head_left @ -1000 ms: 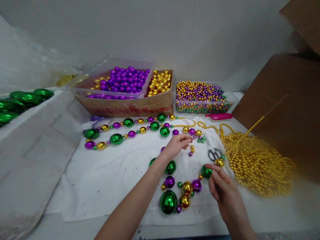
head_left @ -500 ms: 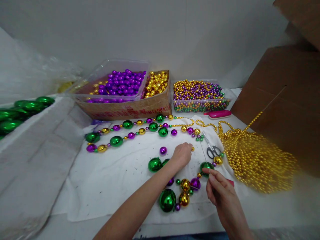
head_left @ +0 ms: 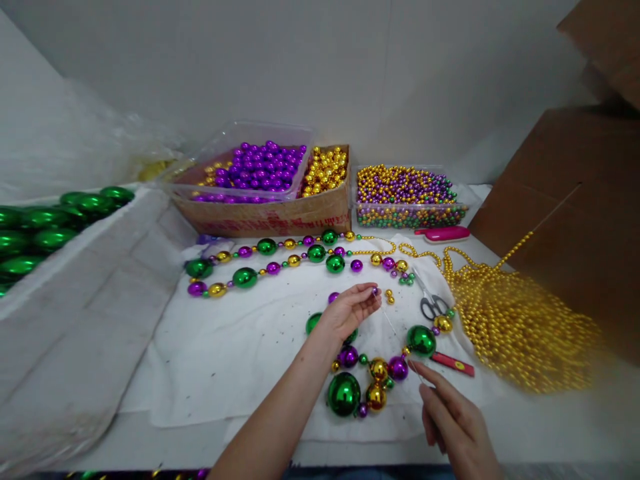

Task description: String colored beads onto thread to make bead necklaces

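My left hand (head_left: 353, 310) is above the white cloth, fingertips pinching a small purple bead (head_left: 375, 291). A thin pale string (head_left: 389, 322) slants from near that bead toward my right hand (head_left: 453, 417), whose thumb and index finger are closed on it. Two small gold beads (head_left: 389, 296) lie just right of my left fingertips. Between and below my hands is a strand of beads, with a big green ball (head_left: 344, 393), gold balls (head_left: 379, 369) and a purple ball (head_left: 398, 367). My left wrist partly hides some green balls (head_left: 313, 323).
A finished-looking bead necklace (head_left: 245, 277) lies behind. Scissors (head_left: 434, 307), a red stick-like item (head_left: 453, 364) and a pink-handled tool (head_left: 447, 234) are right. Gold bead chains (head_left: 525, 327) heap beside a cardboard box (head_left: 560, 220). Bead bins (head_left: 260, 217) (head_left: 410, 217) stand at the back; green balls (head_left: 55, 220) fill a left container.
My left hand has come up with a small purple bead in its fingertips. My right hand has lowered slightly, and the string now slants between my hands. The whole view has shifted a little.
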`<state>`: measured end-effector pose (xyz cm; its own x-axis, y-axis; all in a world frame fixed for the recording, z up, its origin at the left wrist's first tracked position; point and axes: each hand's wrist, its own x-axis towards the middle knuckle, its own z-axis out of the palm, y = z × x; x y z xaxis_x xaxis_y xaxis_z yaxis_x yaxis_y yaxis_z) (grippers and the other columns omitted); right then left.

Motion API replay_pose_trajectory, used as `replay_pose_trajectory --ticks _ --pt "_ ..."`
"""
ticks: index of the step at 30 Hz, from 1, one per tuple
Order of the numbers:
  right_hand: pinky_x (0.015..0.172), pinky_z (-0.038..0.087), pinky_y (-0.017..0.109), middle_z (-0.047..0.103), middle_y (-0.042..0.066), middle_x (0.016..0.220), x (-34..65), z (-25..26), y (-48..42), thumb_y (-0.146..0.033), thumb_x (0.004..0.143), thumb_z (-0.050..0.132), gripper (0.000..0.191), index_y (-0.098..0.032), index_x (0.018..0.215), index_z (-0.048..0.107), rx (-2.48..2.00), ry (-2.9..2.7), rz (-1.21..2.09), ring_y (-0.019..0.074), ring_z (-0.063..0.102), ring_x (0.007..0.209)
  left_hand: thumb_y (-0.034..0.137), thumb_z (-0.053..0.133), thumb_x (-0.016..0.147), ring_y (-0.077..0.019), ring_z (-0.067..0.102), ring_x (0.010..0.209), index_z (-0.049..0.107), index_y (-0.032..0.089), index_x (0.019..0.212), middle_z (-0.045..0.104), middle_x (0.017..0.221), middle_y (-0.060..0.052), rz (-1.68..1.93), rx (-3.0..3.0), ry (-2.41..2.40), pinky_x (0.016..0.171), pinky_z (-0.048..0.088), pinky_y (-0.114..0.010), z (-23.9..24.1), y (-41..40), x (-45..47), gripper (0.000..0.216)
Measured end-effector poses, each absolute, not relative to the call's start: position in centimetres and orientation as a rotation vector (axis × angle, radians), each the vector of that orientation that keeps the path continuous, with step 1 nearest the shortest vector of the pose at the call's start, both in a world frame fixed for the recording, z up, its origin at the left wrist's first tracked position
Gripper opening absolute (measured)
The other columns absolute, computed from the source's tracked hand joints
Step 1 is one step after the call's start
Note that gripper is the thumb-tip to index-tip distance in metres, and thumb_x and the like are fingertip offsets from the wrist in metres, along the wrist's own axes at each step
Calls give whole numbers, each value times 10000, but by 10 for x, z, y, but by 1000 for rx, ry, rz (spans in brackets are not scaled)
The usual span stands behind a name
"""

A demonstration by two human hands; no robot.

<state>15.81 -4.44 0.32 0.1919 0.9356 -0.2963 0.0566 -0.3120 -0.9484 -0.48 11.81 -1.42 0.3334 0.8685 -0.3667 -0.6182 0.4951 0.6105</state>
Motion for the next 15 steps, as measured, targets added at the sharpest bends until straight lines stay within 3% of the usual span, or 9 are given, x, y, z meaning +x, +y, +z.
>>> replay_pose_trajectory --ticks 15 --pt "440 259 227 377 -53 423 157 8 -45 -550 797 516 573 -125 1164 627 -1620 -1015 1233 106 354 412 16 586 765 -125 644 732 639 89 915 670 844 -91 1054 449 741 751 529 -242 -10 113 -9 175"
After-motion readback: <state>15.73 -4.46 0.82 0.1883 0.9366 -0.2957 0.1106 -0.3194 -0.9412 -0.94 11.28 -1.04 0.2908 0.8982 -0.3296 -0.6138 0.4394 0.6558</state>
